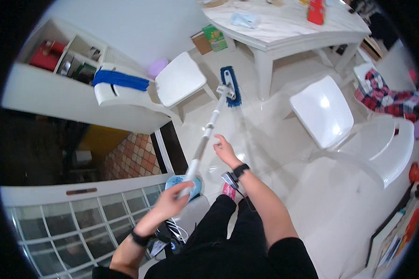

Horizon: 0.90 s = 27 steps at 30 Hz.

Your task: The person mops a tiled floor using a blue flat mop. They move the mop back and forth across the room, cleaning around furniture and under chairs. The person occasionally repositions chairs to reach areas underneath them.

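A flat mop (209, 127) with a white and grey telescopic pole slants away from me across the floor. Its dark blue fringed head (234, 91) rests on the glossy tiles between a white chair and the table. My left hand (174, 200) is closed around the near end of the pole. Off to the pole's right, my right hand (225, 150) hovers with fingers partly curled and apart, holding nothing. A device (229, 179) with a cable sits at my right wrist beside a black band.
A white chair (181, 79) stands left of the mop head, another chair (323, 111) right. The marble-topped table (237, 15) is behind. A blue cloth (120, 80) hangs over a chair back. Near my left hand are a blue bin (197, 188) and a glazed sliding door (87, 226).
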Tool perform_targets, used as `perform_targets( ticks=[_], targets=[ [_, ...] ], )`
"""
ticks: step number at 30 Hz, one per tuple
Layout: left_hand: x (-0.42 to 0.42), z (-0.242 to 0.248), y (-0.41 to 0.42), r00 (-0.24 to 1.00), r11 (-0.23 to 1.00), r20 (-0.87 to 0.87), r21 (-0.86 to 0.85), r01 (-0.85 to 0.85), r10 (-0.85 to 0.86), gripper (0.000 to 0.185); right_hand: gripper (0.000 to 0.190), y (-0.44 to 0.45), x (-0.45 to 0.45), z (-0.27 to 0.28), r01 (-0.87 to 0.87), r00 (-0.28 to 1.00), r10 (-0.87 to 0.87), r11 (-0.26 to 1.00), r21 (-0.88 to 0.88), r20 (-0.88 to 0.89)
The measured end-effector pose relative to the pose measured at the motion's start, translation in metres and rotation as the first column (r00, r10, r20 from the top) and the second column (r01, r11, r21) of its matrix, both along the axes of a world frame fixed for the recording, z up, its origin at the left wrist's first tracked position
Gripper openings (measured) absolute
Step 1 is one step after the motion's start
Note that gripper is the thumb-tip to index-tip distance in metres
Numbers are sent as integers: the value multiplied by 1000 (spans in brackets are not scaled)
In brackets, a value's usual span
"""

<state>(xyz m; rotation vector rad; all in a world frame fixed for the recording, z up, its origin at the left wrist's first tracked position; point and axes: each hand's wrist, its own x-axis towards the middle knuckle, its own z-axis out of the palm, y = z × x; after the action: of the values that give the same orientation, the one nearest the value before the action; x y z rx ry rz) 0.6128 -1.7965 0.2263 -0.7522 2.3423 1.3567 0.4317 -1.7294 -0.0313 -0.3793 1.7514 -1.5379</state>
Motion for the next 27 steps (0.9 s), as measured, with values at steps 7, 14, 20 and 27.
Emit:
perform_targets(
  ticks=[7, 14, 20, 27],
  targets=[
    [-85, -195, 106, 991, 870, -21, 476, 127, -133, 22, 45, 170, 50, 18, 368, 470, -77, 923, -116, 879],
    [-180, -265, 81, 994, 881, -78, 460, 106, -79, 24, 44, 253, 51, -8, 3, 949, -83, 967, 254, 304],
    [-246, -373, 56, 748, 726, 71, 196, -659, 660, 44, 49, 302, 111, 28, -87, 996, 89, 830, 550, 22],
    [-289, -425, 71, 581, 345, 346, 548, -762, 736, 58, 47, 253, 80, 176, -33, 960, -177, 702, 711, 219]
  ],
)
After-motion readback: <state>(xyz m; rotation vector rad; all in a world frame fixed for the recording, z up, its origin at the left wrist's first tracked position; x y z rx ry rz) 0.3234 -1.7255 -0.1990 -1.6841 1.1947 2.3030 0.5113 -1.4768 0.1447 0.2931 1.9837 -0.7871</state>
